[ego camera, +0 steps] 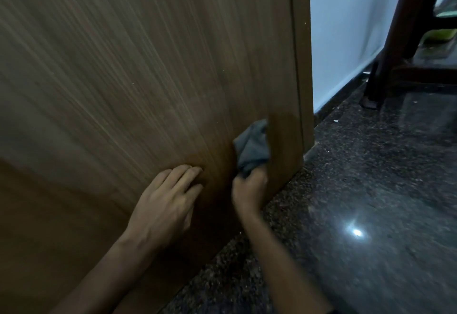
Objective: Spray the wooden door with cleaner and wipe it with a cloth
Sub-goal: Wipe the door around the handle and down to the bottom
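— What am I seeing?
— The wooden door [138, 71] is filling my view, standing over the speckled floor [371, 190].
— And the hands?
— My left hand [165, 202] is pressing flat, fingers released, against the door; my right hand [249, 190] is grasping the grey cloth [252, 146] against the door's lower edge.

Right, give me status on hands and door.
Left hand flat on door. Right hand grips cloth against door's lower corner. No spray bottle in view. Nothing in the way.
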